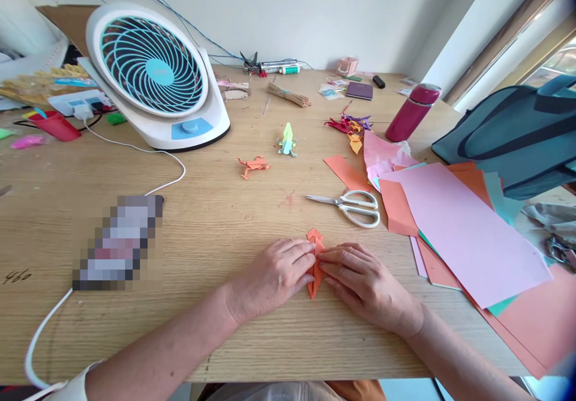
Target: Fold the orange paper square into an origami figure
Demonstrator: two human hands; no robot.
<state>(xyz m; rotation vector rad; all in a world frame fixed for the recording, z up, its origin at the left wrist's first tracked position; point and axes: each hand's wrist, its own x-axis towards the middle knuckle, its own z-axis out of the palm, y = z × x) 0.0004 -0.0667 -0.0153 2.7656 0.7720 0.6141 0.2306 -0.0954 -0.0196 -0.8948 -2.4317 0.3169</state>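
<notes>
Narrow orange folded-paper piece [315, 272] pressed on light wooden table [216, 341] by nearly closed fingers of left hand [281, 272] and right hand [366, 278]; white-handled metal scissors [360, 209] lying just beyond.

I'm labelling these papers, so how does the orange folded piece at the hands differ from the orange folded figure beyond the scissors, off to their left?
The folded piece is long and narrow, while the figure has thin, bent limbs sticking out. The left hand and right hand touch the folded piece; neither touches the figure. Both are orange paper.
</notes>
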